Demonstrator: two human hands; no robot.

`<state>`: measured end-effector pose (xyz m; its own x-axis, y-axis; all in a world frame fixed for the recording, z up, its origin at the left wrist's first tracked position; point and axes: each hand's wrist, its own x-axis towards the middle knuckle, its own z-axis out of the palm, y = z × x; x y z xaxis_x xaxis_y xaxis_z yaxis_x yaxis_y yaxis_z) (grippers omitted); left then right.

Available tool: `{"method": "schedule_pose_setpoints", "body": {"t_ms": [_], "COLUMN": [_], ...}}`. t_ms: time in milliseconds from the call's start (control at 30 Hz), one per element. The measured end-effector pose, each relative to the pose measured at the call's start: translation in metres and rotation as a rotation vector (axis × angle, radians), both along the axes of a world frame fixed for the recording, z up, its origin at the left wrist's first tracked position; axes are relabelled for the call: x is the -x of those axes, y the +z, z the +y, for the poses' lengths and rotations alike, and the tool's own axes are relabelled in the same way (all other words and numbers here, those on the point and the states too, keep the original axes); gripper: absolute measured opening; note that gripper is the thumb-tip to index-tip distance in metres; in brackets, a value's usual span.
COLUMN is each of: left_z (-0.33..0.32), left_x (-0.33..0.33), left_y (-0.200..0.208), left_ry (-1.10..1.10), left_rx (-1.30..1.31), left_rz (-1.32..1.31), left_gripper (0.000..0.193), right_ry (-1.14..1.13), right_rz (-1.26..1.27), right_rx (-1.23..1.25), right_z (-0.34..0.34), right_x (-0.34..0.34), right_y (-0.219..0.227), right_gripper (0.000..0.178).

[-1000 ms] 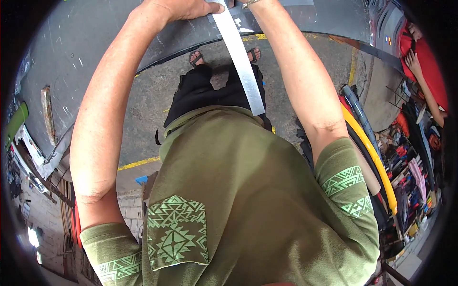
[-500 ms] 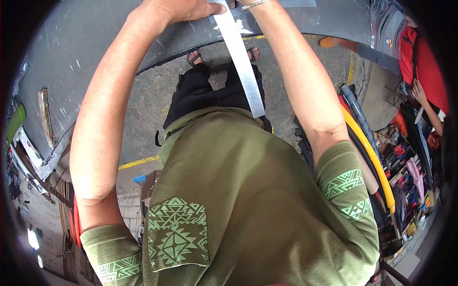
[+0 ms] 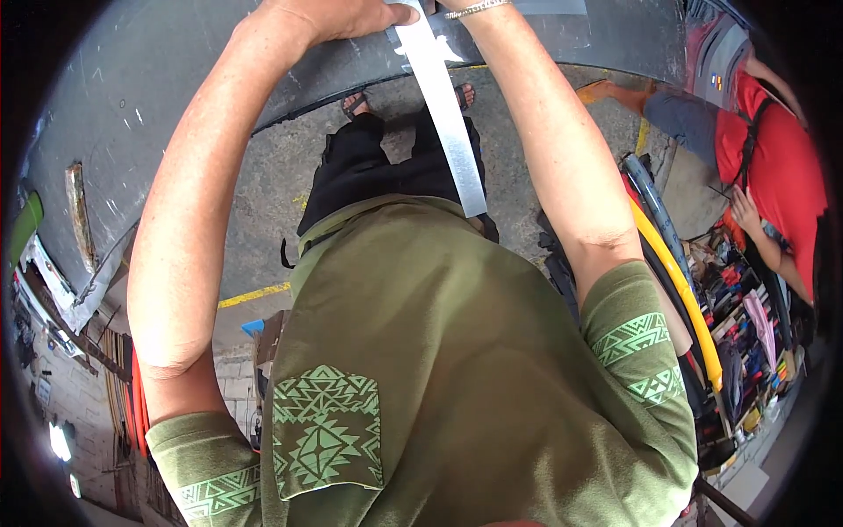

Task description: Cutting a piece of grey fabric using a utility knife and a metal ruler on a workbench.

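Observation:
My left hand [image 3: 347, 16] is at the top edge, partly cut off by it. Its thumb presses on the upper end of a long, shiny flat metal strip [image 3: 446, 114], and the other fingers are mostly hidden. The strip slants down over the edge of a dark grey work surface [image 3: 351, 75], its lower end hanging in front of my shirt. My right forearm [image 3: 544, 114] reaches up beside the strip to a wrist with a bracelet [image 3: 479, 9]. My right hand itself lies beyond the top of the picture.
A worn wooden stick [image 3: 81, 215] lies on the surface at left. At right are a yellow curved tube [image 3: 680, 277] and piled tools and parts [image 3: 742, 329]. A person in a red shirt [image 3: 777, 167] stands at far right.
The person in red has moved further into view, leftward, at the right side. My arms and the metal strip have barely moved.

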<state>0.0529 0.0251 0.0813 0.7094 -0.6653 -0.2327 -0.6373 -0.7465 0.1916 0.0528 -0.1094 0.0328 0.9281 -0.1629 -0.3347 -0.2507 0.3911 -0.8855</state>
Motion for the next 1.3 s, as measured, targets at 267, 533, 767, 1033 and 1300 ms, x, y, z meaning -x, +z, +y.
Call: {"method": "schedule_pose_setpoints", "body": {"t_ms": [267, 533, 767, 1033, 1300], "left_z": [-0.006, 0.004, -0.006, 0.029, 0.0], "left_x": [0.0, 0.001, 0.003, -0.021, -0.004], "left_y": [0.015, 0.001, 0.014, 0.004, -0.028], "left_ry": [0.041, 0.081, 0.052, -0.132, 0.026], "left_rx": [-0.073, -0.072, -0.063, 0.649, 0.026], "left_rz": [0.119, 0.145, 0.102, 0.615, 0.034], "left_gripper": [0.093, 0.098, 0.096, 0.098, 0.113], "right_ry": [0.079, 0.223, 0.025, -0.101, -0.254], "right_rz": [-0.302, 0.069, -0.261, 0.34, -0.329], "right_rx": [1.291, 0.795, 0.245, 0.148, 0.278], "right_z": [0.005, 0.014, 0.005, 0.017, -0.02], "right_x": [0.001, 0.003, -0.002, -0.012, 0.055], "right_y": [0.008, 0.049, -0.013, 0.052, 0.078], "right_gripper": [0.04, 0.028, 0.055, 0.059, 0.025]}}
